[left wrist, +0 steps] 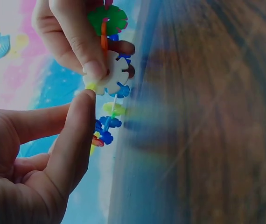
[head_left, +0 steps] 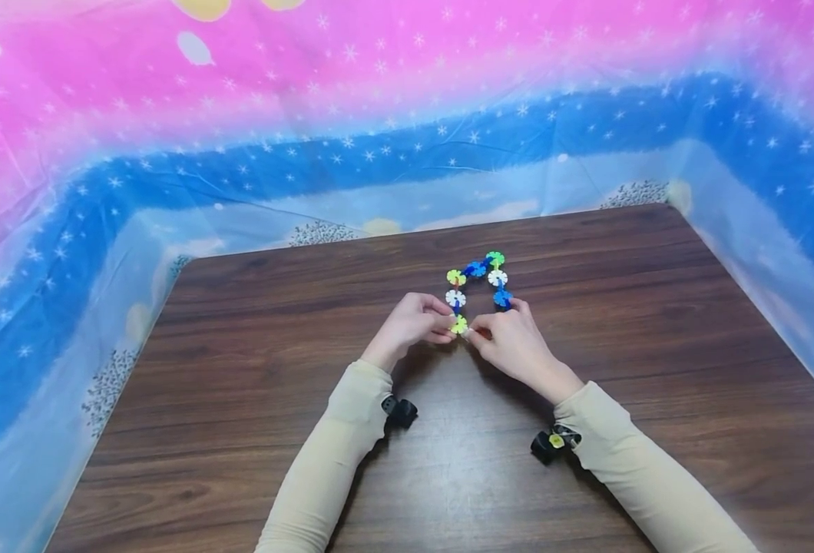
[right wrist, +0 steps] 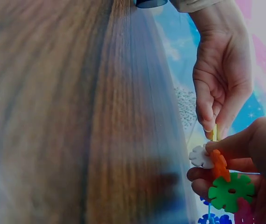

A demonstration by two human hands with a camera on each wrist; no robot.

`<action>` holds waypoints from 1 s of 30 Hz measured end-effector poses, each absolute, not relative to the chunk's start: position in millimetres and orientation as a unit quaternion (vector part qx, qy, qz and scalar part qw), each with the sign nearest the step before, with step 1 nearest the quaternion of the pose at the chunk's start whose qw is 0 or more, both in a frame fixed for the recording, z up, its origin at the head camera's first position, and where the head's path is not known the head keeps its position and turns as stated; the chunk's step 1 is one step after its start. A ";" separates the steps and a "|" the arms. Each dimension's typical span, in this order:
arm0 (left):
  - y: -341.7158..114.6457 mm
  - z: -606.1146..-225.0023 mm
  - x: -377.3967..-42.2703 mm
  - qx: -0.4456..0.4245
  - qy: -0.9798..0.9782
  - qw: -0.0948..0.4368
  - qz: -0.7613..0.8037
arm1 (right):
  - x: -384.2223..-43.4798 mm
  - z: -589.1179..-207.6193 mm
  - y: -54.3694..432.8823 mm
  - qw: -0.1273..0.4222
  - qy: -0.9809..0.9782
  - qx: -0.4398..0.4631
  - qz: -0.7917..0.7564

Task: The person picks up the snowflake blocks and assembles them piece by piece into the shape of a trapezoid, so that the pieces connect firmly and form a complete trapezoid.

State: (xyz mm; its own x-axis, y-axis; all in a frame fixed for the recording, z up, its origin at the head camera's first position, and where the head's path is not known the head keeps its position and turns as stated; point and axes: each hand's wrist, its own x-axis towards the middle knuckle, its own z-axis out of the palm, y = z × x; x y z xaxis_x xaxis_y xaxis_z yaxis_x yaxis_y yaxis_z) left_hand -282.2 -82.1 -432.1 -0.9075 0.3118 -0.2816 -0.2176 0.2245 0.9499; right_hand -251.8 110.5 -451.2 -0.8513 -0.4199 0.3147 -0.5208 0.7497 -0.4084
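A loop of linked plastic snowflake discs (head_left: 476, 269) in blue, green, white and yellow spans the space between both hands. My left hand (head_left: 417, 326) pinches a yellow snowflake disc (right wrist: 213, 133) between thumb and finger. The right hand (head_left: 514, 342) pinches a white snowflake disc (left wrist: 114, 74), whose edge meets the yellow one. Joined to the white disc is an orange disc (right wrist: 220, 165), followed by a green disc (right wrist: 231, 191) and a pink one (right wrist: 244, 212). Fingers partly hide the chain, so how far the yellow and white discs interlock cannot be told.
The dark wood-grain table (head_left: 241, 384) extends beneath the hands. A pink and blue patterned cloth (head_left: 379, 146) hangs behind and along its sides. Each wrist wears a small black camera, one on the left (head_left: 400, 411) and one on the right (head_left: 552, 443).
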 end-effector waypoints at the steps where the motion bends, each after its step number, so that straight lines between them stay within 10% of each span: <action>1: -82.4 -431.8 -281.7 0.031 0.752 0.213 0.623 | -251.5 -451.3 110.3 0.099 -0.929 0.255 0.251; 18: -87.9 -431.7 -282.8 0.028 0.765 0.213 0.607 | -255.4 -444.7 110.3 0.028 -0.936 0.257 0.241; 30: -90.2 -426.9 -285.4 0.004 0.759 0.212 0.616 | -252.9 -441.0 118.8 0.078 -0.941 0.297 0.144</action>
